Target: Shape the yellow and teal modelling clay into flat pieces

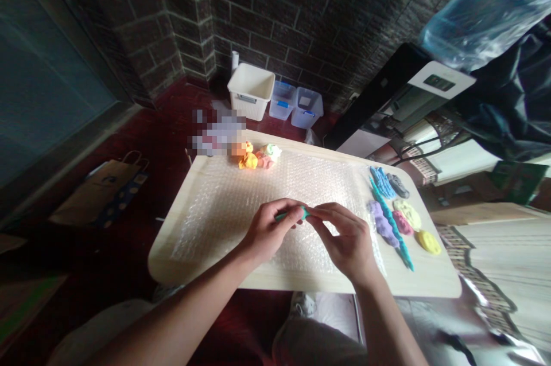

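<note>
A small piece of teal modelling clay (305, 213) is between my two hands, above the bubble wrap on the table. My left hand (271, 222) is closed round it, with a bit of teal showing under the thumb. The fingertips of my right hand (344, 234) pinch the clay's right end. To the right lies a long twisted teal clay strand (391, 222). Around it are clay lumps: blue (382, 182), grey (398, 186), purple (383, 225), pink (403, 222), pale yellow (407, 214) and yellow (429, 242).
Bubble wrap (224, 222) covers much of the pale table (167, 251). Orange and yellow clay (248, 159) and whitish clay (271, 152) lie at its far left. Beyond stand a white bin (251, 96) and two clear boxes (306, 108). A paper bag (99, 191) is on the floor.
</note>
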Demonstrator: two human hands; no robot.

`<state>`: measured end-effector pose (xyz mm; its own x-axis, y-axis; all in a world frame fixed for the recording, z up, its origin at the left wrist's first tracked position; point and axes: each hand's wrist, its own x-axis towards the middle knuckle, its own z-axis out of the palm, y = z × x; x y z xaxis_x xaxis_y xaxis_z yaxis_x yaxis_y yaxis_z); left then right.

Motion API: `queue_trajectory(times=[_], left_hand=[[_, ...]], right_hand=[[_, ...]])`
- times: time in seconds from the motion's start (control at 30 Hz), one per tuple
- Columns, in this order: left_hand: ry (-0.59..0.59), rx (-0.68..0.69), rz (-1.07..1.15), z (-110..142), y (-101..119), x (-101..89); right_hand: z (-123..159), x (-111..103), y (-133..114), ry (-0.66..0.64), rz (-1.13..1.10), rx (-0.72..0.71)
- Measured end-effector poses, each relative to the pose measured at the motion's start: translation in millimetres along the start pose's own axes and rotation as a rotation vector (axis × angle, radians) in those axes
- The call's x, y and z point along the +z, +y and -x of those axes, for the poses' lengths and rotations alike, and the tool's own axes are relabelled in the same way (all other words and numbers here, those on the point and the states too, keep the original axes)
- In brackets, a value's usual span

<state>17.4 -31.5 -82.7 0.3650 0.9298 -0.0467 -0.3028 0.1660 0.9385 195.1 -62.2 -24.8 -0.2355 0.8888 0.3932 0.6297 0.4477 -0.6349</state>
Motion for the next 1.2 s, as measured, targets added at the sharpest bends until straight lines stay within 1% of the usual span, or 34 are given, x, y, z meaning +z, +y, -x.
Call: queue_trajectory(times=[0.17, 0.33, 0.4, 0.57, 0.73, 0.83, 0.9, 1.0, 1.1, 1.13, 1.2], left_hand=[[0.014, -0.031, 0.043, -0.3, 0.6, 0.9], [0.000, -0.006, 0.053, -0.9, -0.8, 0.2], [0.002, 0.012, 0.036, -1.0, -2.2, -0.7], [0.008, 0.044, -0.031, 0.0, -3.4, -1.2], [0.004, 0.067, -0.022, 0.5, -1.9, 0.5], [0.024, 0.100, -0.055, 0.5, -2.4, 0.2], [0.036, 0.092, -0.077, 0.8, -2.6, -0.6], [0.019, 0.055, -0.093, 0.8, -1.5, -1.8], [-0.010, 0.057, -0.097, 0.0, 0.0, -2.2], [-0.011, 0.069, -0.095, -0.4, 0.2, -2.2], [0.001, 0.095, -0.089, -1.0, -0.5, -2.1]], right_hand=[[2.2, 3.5, 0.1, -0.007, -0.018, 0.043], [7.1, 7.4, 6.3, 0.042, -0.199, 0.195], [8.1, 7.9, 9.4, 0.048, -0.238, 0.223], [8.4, 7.8, 10.6, 0.040, -0.217, 0.235], [9.2, 6.6, 8.9, 0.057, -0.208, 0.226], [9.1, 5.4, 9.3, 0.039, -0.207, 0.241], [7.9, 4.6, 9.2, 0.028, -0.188, 0.243], [4.8, 3.6, 8.4, 0.026, -0.175, 0.203], [3.2, 3.2, 7.7, 0.035, -0.172, 0.136], [3.4, 3.3, 7.8, 0.040, -0.175, 0.134], [5.0, 3.6, 8.1, 0.043, -0.190, 0.174]])
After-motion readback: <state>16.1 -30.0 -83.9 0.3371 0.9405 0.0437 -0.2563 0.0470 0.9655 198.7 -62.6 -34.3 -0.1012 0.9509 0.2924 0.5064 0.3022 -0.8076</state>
